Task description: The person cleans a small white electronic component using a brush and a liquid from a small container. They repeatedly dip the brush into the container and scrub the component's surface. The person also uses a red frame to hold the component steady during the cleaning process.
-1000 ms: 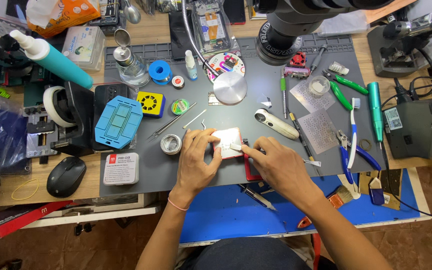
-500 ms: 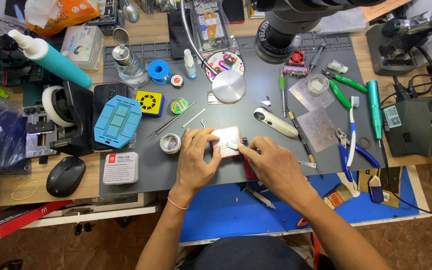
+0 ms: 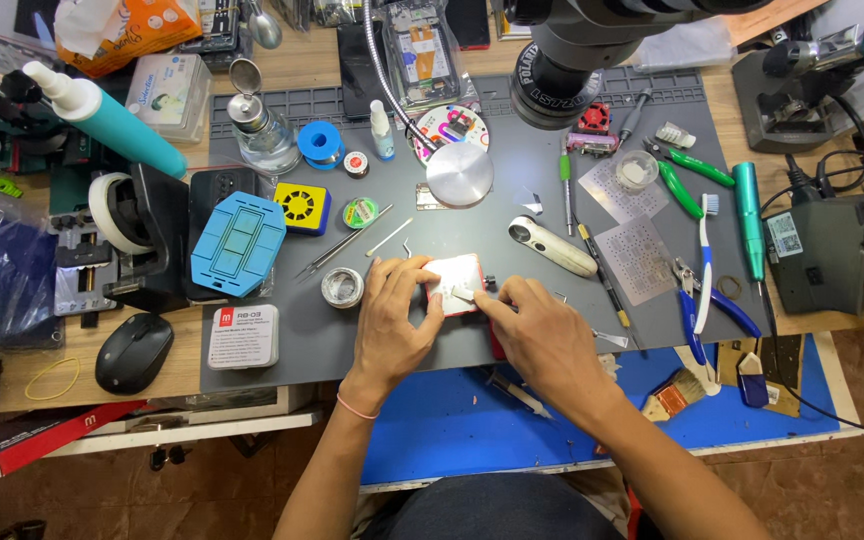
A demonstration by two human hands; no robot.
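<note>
Hands (image 3: 472, 320) curled, pinching small white pad (image 3: 454, 280).

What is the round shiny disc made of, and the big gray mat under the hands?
The round disc looks like brushed metal: silvery with a bright sheen. The gray mat looks like matte rubber or silicone: dull, no glare, with molded compartments along its top edge.
</note>
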